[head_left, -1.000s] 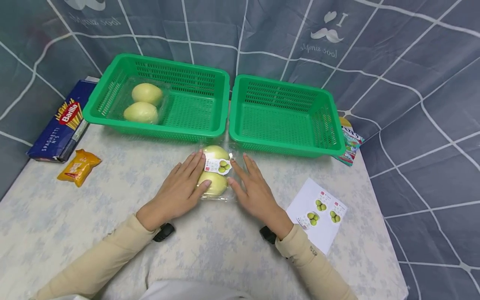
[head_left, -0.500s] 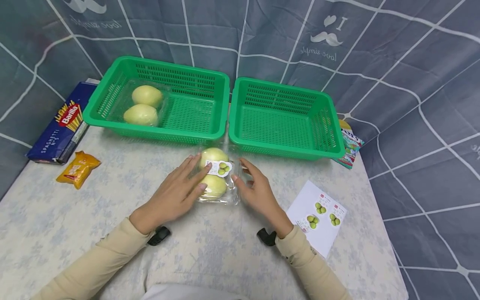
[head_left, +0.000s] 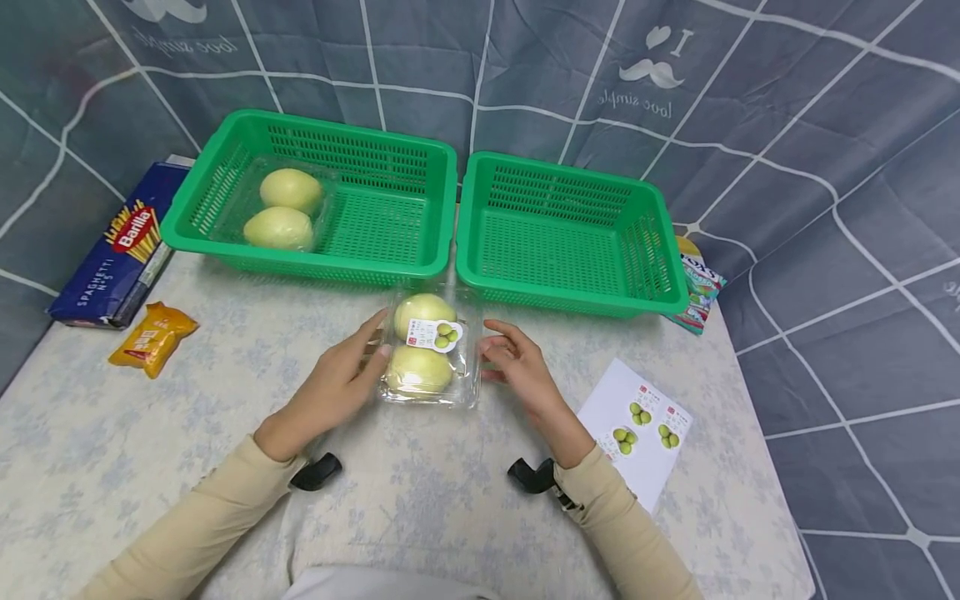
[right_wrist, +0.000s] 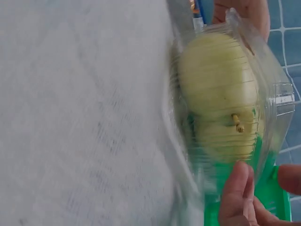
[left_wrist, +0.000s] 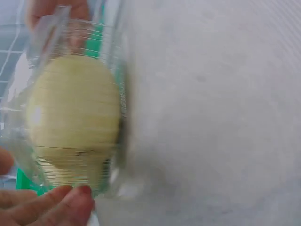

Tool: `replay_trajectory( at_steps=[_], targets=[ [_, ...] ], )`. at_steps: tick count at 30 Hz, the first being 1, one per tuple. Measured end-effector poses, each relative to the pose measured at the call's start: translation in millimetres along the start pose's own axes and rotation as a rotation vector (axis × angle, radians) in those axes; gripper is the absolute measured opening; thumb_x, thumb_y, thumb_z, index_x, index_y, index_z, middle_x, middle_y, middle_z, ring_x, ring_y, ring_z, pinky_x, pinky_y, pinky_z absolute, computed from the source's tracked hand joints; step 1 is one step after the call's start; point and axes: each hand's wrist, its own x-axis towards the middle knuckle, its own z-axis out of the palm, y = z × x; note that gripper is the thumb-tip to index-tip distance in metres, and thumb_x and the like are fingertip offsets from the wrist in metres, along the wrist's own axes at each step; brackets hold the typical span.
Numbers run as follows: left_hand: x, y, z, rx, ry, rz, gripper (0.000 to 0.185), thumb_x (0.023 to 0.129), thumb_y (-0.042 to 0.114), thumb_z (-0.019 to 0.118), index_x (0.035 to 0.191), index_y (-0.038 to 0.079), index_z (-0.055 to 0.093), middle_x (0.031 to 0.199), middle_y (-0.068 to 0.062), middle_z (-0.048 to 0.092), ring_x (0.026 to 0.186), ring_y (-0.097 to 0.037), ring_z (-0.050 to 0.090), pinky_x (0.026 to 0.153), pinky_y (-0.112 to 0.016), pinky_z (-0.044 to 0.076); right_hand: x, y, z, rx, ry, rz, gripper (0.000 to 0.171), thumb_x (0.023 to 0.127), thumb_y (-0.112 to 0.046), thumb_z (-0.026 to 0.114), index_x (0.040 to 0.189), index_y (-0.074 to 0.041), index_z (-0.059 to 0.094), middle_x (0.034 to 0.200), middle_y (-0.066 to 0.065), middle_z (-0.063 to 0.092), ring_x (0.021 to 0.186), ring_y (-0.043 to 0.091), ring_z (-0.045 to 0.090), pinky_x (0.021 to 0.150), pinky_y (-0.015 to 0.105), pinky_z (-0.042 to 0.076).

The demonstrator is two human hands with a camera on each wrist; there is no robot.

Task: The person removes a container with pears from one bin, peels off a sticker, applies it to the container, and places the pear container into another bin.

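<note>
A clear plastic clamshell box [head_left: 467,367] stands on the table in the head view, with two pale yellow-green fruits [head_left: 418,371] inside. Across its lid is a white label [head_left: 423,334] picturing green fruits. My left hand [head_left: 330,383] holds the box's left side, thumb near the top edge and fingers along the wall. On the opposite side, my right hand [head_left: 528,375] holds the box with bent fingers. Its fingertips [right_wrist: 239,176] meet the ribbed wall in the right wrist view. The left fingers [left_wrist: 77,202] touch the box wall in the left wrist view.
A green basket [head_left: 315,260] at the back left contains another fruit box [head_left: 327,187]. Beside it stands a second green basket [head_left: 570,300]. A spaghetti box [head_left: 112,250], an orange packet [head_left: 153,340], a label sheet [head_left: 652,475] and a colourful packet [head_left: 701,296] lie around.
Both hands have moved from flat on the lid to the box's two sides, uncovering the label. The box has shifted slightly left.
</note>
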Motion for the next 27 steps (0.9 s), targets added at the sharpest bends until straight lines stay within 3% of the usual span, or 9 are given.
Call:
replay_trajectory(
  at_steps=[2,7,10,18,27],
  targets=[
    [1.5,0.7,-2.8,-0.066,0.023,-0.039,0.055,0.108,0.019,0.043,0.159,0.008,0.027,0.139,-0.026,0.057,0.113,-0.04,0.066,0.091,-0.053,0.056,0.5,0.5,-1.3,0.049,-0.01,0.033,0.045,0.103,-0.015,0.055,0.148,-0.013,0.047,0.108,-0.001,0.06,0.097,0.01,0.059,0.084,0.029,0.058],
    [5.4,2.1,-7.1,-0.17,0.051,-0.099,0.054,0.102,0.005,0.05,0.155,0.007,0.037,0.128,-0.025,0.062,0.099,-0.032,0.068,0.076,-0.034,0.056,2.2,1.6,-2.1,0.099,-0.035,0.059,0.046,0.102,-0.012,0.054,0.148,-0.01,0.047,0.098,-0.005,0.059,0.091,0.011,0.059,0.076,0.026,0.057],
    [6.8,1.5,-7.3,-0.221,0.048,-0.121,0.055,0.1,0.003,0.052,0.153,0.007,0.04,0.126,-0.025,0.061,0.09,-0.027,0.067,0.07,-0.03,0.058,2.7,2.1,-1.9,0.105,-0.039,0.06,0.045,0.102,-0.011,0.054,0.147,-0.01,0.047,0.096,-0.005,0.058,0.09,0.011,0.059,0.075,0.026,0.057],
    [8.3,-1.1,-7.3,-0.338,0.02,-0.171,0.057,0.098,0.0,0.052,0.153,0.006,0.04,0.126,-0.026,0.058,0.08,-0.009,0.065,0.069,-0.032,0.061,1.2,0.9,-1.5,0.097,-0.031,0.055,0.045,0.101,-0.009,0.055,0.145,-0.009,0.048,0.096,-0.005,0.059,0.088,0.01,0.06,0.073,0.025,0.057],
    [-0.6,4.3,-9.1,-0.412,-0.011,-0.169,0.059,0.096,-0.003,0.054,0.152,0.005,0.041,0.124,-0.028,0.057,0.078,-0.003,0.064,0.068,-0.03,0.061,-18.8,-5.0,-6.6,0.095,-0.055,0.056,0.045,0.101,-0.009,0.056,0.145,-0.008,0.047,0.097,-0.006,0.059,0.087,0.011,0.06,0.071,0.026,0.058]
  ],
)
